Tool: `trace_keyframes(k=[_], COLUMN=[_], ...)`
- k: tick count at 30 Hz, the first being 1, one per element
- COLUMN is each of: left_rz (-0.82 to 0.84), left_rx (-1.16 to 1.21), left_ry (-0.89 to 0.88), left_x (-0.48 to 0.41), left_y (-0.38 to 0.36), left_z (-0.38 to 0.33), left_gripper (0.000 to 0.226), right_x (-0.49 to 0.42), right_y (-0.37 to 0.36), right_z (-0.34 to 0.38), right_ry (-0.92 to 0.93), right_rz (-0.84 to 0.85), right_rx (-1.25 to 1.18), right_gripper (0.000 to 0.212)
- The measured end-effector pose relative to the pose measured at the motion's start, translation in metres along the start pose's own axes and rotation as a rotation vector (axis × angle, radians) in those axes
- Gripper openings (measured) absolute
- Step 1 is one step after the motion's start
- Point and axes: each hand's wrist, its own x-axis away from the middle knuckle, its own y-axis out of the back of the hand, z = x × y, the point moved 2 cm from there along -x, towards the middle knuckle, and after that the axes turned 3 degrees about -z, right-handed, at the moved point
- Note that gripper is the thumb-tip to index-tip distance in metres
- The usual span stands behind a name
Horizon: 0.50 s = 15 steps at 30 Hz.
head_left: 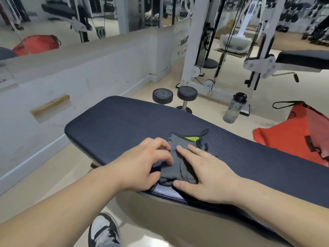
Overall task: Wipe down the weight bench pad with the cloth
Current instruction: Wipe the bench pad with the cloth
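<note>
A dark blue ribbed weight bench pad [124,125] runs from the left middle to the right edge. On its near part lies a bunched grey cloth [175,163] with a yellow-green patch and a dark cord. My left hand [142,163] has its fingers curled on the cloth's left side, pinching the fabric. My right hand [208,173] lies flat on the cloth's right side, fingers spread, thumb along the near fold. Both hands hide part of the cloth.
Two black dumbbells [175,97] stand on the floor behind the bench, with a clear water bottle [235,107] to their right. A red bag [295,132] lies at the right. A white cable machine [201,50] stands behind. A low white wall [71,82] runs along the left. My shoe [104,230] is below.
</note>
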Motion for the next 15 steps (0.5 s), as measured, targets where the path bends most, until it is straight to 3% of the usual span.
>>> trace_keyframes(k=[3, 6, 8, 10, 12, 15], left_rz=[-0.007, -0.125, -0.28, -0.447, -0.525, -0.536], left_rx=[0.06, 0.269, 0.37, 0.359, 0.358, 0.313], left_ry=[-0.021, 0.093, 0.164, 0.196, 0.245, 0.357], left_x=[-0.003, -0.008, -0.012, -0.014, -0.019, -0.029], left_y=[-0.006, 0.007, 0.024, 0.041, 0.053, 0.058], left_z=[-0.004, -0.009, -0.016, -0.026, -0.031, -0.019], left_gripper=[0.027, 0.012, 0.007, 0.012, 0.015, 0.017], right_x=[0.002, 0.004, 0.002, -0.003, -0.009, -0.024], right_y=[0.009, 0.023, 0.036, 0.046, 0.051, 0.047], right_z=[-0.005, -0.006, -0.006, -0.007, -0.004, -0.006], right_ry=[0.107, 0.105, -0.017, -0.087, -0.159, -0.343], right_rz=[0.001, -0.023, -0.111, -0.144, -0.116, -0.145], right_rx=[-0.067, -0.176, -0.474, -0.943, -1.288, -1.421], right_gripper=[0.11, 0.09, 0.054, 0.026, 0.017, 0.019])
